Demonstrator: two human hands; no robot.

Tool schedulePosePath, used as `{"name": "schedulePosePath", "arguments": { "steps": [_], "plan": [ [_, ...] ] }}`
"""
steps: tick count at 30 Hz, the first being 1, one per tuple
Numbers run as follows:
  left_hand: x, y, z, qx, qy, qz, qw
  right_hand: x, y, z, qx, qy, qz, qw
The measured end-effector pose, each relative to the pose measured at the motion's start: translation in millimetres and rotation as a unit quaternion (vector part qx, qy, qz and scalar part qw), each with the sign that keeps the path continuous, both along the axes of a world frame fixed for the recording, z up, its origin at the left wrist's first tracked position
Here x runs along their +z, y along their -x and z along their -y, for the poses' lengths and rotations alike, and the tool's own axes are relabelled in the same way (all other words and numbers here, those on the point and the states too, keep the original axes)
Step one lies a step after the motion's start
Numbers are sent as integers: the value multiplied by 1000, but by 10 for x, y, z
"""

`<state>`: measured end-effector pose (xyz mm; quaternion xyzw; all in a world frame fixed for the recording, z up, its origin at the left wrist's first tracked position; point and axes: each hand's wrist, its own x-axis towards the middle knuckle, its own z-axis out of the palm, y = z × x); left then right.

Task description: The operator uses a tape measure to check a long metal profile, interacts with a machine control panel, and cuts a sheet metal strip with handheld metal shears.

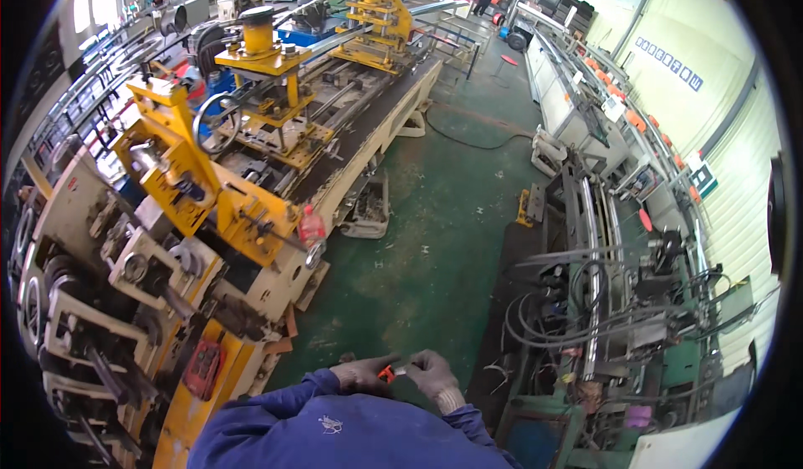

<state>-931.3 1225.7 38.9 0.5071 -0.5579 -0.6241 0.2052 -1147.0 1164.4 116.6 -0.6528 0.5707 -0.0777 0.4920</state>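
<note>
Over green floor (435,226): left hand (363,375), gloved, closed round orange tool (386,374); right hand (432,374), gloved, fingertips pinched on pale strip (401,370) alongside.

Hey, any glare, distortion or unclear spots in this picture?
Head view: the bright white windows at upper left look washed out; same head view: the cream corrugated wall bows toward the right rim, and the small orange object at the grey-gloved left hand is too small to identify.
</note>
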Motion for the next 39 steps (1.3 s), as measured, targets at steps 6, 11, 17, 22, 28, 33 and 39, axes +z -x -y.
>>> {"name": "schedulePosePath", "arguments": {
  "steps": [6,11,17,22,28,33,39],
  "plan": [
    [-8,-373,1891,-82,-80,-45,992,904,107,1971,-93,242,178,949],
    [157,-630,3362,-67,-18,-8,998,1299,295,3548,-180,354,299,868],
    [-175,-914,4861,37,113,155,981,1198,252,5685,-198,293,428,832],
    [768,-942,6334,76,86,215,970,1486,8,7371,-209,233,503,806],
    [1078,-1281,8296,15,66,157,985,1682,-592,9318,-165,224,542,793],
    [832,-1581,9962,64,-25,-94,993,1841,-961,10882,-198,278,521,783],
    [691,-2374,11964,-21,-60,-67,996,2619,-1656,12715,-201,325,478,791]
  ]
}}
